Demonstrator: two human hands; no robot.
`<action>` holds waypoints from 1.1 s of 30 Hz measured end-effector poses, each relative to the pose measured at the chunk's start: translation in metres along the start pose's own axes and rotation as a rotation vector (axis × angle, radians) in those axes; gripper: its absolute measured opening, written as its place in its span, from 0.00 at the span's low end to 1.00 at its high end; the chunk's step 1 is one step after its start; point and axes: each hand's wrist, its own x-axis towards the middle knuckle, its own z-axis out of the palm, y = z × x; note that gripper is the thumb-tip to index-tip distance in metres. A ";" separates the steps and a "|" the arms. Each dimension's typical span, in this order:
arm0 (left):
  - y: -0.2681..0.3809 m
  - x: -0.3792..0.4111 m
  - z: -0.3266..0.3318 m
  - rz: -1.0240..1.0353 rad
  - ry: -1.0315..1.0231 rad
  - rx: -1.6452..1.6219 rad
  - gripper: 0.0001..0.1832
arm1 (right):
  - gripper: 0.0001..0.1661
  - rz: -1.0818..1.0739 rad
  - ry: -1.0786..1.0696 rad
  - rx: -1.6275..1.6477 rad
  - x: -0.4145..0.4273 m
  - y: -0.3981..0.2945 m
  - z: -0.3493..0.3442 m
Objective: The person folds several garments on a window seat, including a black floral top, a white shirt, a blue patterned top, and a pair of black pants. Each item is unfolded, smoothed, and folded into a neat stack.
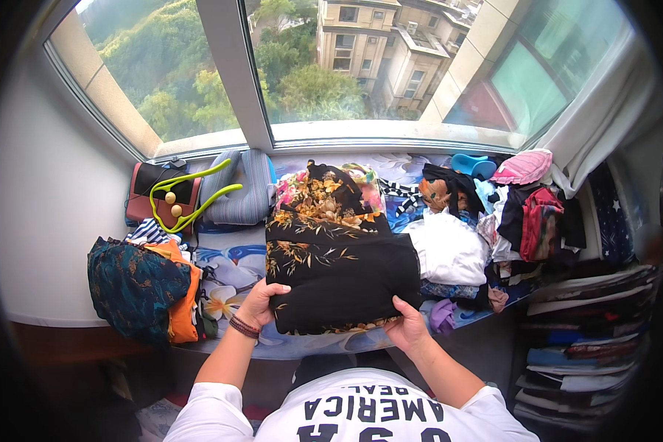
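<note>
A black garment with a yellow floral print [342,276] lies before me, its near part folded into a broad rectangle. My left hand [261,303] grips its near left edge, thumb on top. On the near right edge my right hand [408,327] holds it the same way, fingers hidden underneath. The garment's far end is bunched up, with orange and yellow flowers showing. Beneath that end peeks a pink and green floral cloth [371,193]. A white folded garment [447,248] rests just right of the black one.
At left are a dark teal patterned garment [138,287], orange cloth [183,315], a lime-green neck massager [199,207] and a striped neck pillow [243,190]. Mixed clothes [536,221] and a purple cloth [443,316] lie right. Folded clothes [585,348] are stacked lower right. A window [387,135] stands behind.
</note>
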 end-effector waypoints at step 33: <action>-0.099 0.153 -0.185 0.148 0.667 1.412 0.22 | 0.45 -0.314 -0.126 -1.973 0.271 0.107 -0.067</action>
